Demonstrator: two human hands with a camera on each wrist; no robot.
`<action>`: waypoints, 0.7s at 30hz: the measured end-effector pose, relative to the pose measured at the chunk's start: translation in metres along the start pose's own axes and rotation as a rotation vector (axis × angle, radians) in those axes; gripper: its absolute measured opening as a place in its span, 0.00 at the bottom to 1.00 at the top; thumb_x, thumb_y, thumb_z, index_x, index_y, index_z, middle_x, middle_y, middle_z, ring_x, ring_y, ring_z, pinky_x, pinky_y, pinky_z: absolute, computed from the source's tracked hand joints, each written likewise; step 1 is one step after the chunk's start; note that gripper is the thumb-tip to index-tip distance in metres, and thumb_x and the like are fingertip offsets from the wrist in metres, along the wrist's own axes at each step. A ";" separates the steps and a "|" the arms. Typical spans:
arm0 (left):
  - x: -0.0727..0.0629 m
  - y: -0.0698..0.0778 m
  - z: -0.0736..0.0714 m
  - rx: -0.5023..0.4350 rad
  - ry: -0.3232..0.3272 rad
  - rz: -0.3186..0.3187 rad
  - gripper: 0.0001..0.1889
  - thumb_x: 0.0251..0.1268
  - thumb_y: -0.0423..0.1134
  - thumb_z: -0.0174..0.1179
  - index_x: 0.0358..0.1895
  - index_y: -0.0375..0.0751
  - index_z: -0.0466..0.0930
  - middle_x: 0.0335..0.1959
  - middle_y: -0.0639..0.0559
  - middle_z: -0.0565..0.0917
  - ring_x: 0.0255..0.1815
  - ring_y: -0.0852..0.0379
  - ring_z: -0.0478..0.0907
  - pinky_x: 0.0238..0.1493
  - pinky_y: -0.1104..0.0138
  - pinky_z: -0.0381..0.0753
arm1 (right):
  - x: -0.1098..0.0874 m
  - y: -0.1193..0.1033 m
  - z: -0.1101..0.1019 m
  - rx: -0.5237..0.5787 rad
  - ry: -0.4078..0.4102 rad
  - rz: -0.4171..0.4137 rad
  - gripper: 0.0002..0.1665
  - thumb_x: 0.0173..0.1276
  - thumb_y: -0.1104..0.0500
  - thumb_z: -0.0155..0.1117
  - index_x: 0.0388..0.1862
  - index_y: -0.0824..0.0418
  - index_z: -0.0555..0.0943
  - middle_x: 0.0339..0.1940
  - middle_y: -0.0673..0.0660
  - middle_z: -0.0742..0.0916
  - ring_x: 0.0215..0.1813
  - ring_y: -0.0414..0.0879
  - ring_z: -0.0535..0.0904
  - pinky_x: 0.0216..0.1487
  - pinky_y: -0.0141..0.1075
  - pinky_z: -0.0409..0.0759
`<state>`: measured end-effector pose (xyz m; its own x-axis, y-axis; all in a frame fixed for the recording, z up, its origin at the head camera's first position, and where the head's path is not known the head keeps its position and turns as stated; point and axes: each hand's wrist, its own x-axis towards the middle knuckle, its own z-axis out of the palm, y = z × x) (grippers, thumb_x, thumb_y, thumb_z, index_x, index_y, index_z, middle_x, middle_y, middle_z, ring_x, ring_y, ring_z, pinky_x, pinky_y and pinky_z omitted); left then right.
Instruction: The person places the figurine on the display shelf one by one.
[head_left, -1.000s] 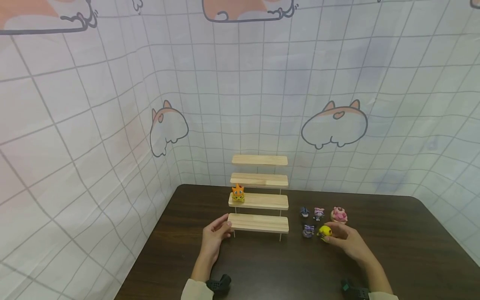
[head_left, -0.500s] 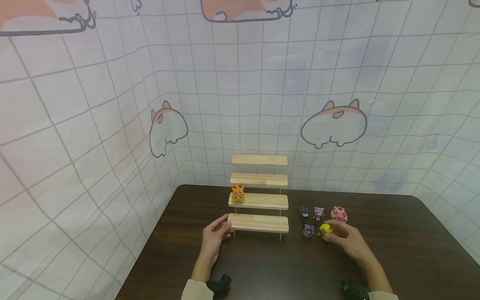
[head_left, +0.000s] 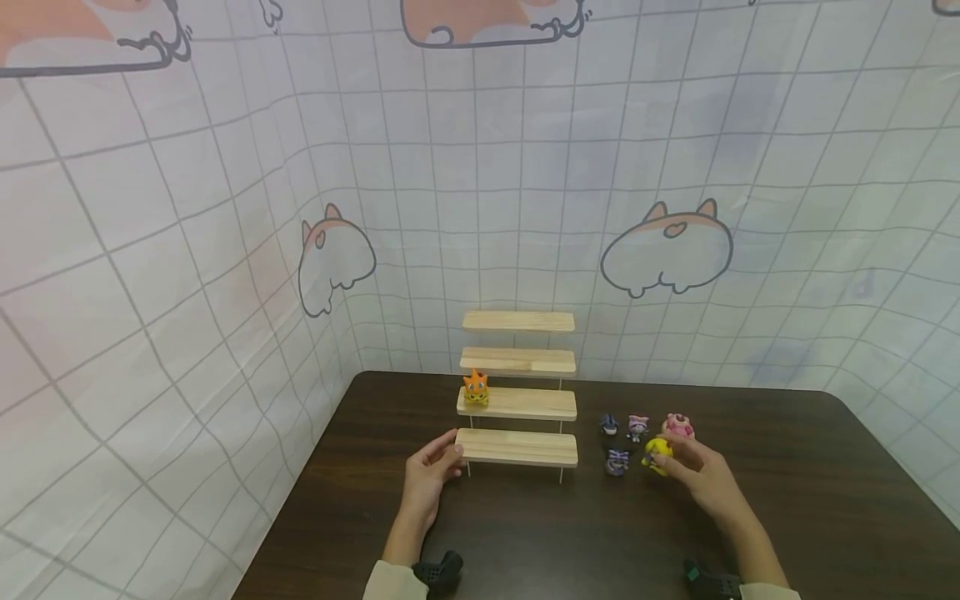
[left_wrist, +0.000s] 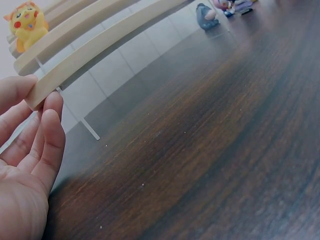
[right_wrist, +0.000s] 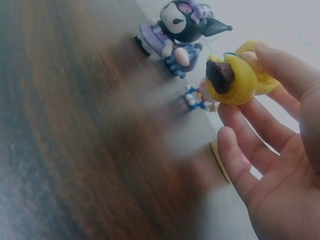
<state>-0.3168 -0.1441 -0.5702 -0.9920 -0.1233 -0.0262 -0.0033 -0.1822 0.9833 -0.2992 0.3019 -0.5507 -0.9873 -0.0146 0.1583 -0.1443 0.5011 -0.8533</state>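
R fingers point(right_wrist: 238, 162) pinch yellow fig. point(right_wrist: 245, 80), L fingers point(left_wrist: 53, 137) grip btm plank point(head_left: 517, 447); Pikachu point(left_wrist: 31, 30) above.

Right grip point(head_left: 703, 477) hemmed on two sides

I see open desk point(head_left: 810, 487) to its right; the purple figure point(head_left: 618, 462) blocks its left, the pink figure point(head_left: 678, 424) its far side. The tiered shelf point(head_left: 517, 447) bars the left grip's point(head_left: 429, 472) way rightward.

Shelf point(head_left: 532, 403) matt wood; yellow figure point(right_wrist: 241, 82) smooth plastic; tabletop point(head_left: 555, 533) wood-grained

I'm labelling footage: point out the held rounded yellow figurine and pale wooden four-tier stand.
Held rounded yellow figurine point(right_wrist: 245, 80), right wrist view: yellow side.
Pale wooden four-tier stand point(head_left: 528, 403), head view: second-lowest board.
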 end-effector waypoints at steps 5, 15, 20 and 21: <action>-0.001 -0.001 0.000 -0.016 -0.007 0.008 0.25 0.67 0.39 0.69 0.65 0.33 0.79 0.39 0.55 0.89 0.36 0.62 0.86 0.38 0.71 0.86 | -0.001 -0.005 -0.001 0.009 0.003 0.007 0.31 0.74 0.48 0.66 0.68 0.64 0.77 0.59 0.69 0.85 0.48 0.24 0.78 0.47 0.26 0.80; -0.001 -0.001 0.000 -0.013 -0.011 0.009 0.24 0.68 0.38 0.68 0.65 0.34 0.79 0.40 0.54 0.89 0.36 0.61 0.87 0.38 0.71 0.86 | 0.000 -0.014 -0.001 0.034 0.000 -0.035 0.27 0.75 0.51 0.66 0.67 0.64 0.77 0.57 0.65 0.87 0.48 0.27 0.81 0.47 0.24 0.81; 0.001 -0.002 0.000 -0.006 -0.011 0.007 0.25 0.68 0.39 0.68 0.65 0.34 0.79 0.41 0.54 0.89 0.37 0.61 0.87 0.38 0.70 0.86 | 0.001 -0.021 -0.003 0.021 -0.006 -0.059 0.27 0.76 0.51 0.65 0.67 0.62 0.77 0.61 0.66 0.85 0.51 0.27 0.80 0.48 0.23 0.80; 0.001 -0.002 0.000 -0.007 -0.010 0.007 0.25 0.68 0.38 0.69 0.65 0.34 0.79 0.41 0.54 0.89 0.37 0.61 0.87 0.38 0.70 0.86 | 0.001 -0.022 -0.003 0.018 -0.007 -0.063 0.27 0.76 0.50 0.65 0.67 0.62 0.77 0.63 0.66 0.84 0.52 0.26 0.79 0.49 0.22 0.80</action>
<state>-0.3178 -0.1443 -0.5725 -0.9932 -0.1149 -0.0171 0.0048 -0.1878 0.9822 -0.2965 0.2932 -0.5301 -0.9767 -0.0519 0.2081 -0.2069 0.4836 -0.8505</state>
